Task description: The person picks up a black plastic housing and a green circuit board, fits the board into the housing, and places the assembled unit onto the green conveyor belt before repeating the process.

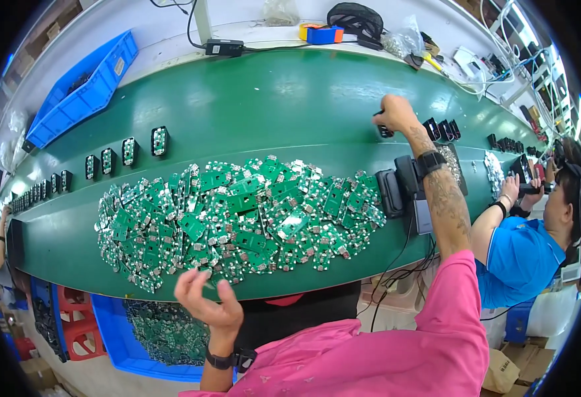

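My right hand (397,114) reaches to the far right part of the green table and grips a small black plastic case (384,130) in its fingers. Beyond it stand several similar black cases (444,130) in a short row. My left hand (209,303) is over the table's near edge, palm partly up and fingers apart; I make out nothing firmly held in it. Just past its fingertips spreads a wide heap of green circuit boards (241,221). Farther left, a row of black cases with boards inside (160,141) trails off along the table.
A black device (389,193) with cables stands at the heap's right end. Below the table edge is a blue bin (115,331) holding boards; another blue bin (108,83) sits at the far left. A co-worker in a blue shirt (522,258) works at the right.
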Demonstrator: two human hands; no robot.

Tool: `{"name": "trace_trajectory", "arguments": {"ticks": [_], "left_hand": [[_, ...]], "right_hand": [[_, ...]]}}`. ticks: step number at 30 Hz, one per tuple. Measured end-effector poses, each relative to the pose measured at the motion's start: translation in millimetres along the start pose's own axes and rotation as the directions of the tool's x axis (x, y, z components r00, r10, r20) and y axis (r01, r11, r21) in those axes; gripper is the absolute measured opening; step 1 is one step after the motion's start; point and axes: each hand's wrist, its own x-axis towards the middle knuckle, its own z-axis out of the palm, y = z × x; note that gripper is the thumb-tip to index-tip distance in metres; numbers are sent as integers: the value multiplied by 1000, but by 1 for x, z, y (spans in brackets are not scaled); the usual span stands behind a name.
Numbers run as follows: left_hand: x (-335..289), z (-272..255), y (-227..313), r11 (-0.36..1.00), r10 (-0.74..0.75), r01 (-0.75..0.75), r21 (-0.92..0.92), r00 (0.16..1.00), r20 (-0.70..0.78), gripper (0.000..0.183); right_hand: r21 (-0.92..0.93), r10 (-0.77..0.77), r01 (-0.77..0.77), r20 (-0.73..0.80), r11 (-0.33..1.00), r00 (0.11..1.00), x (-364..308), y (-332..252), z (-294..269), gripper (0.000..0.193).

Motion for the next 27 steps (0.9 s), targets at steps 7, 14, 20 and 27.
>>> {"name": "trace_trajectory", "arguments": {"ticks": [7, 14, 20, 27], "left_hand": [[13, 22, 89, 657, -175, 577, -485, 743, 646, 88], [-2, 21, 84, 644, -122, 638, -421, 629, 768, 73], [-8, 15, 69, 306, -181, 779, -548, 612, 770, 51], [-13, 9, 64, 330, -185, 828, -453, 527, 829, 26]], "right_hand": [[538, -543, 443, 34, 717, 839, -174, -150, -62, 63], [846, -513, 300, -38, 440, 857, -246, -162, -35, 65], [360, -248, 294, -169, 886, 954, -218, -129, 22, 65], [351, -257, 381, -352, 855, 900, -221, -128, 30, 39]]}}
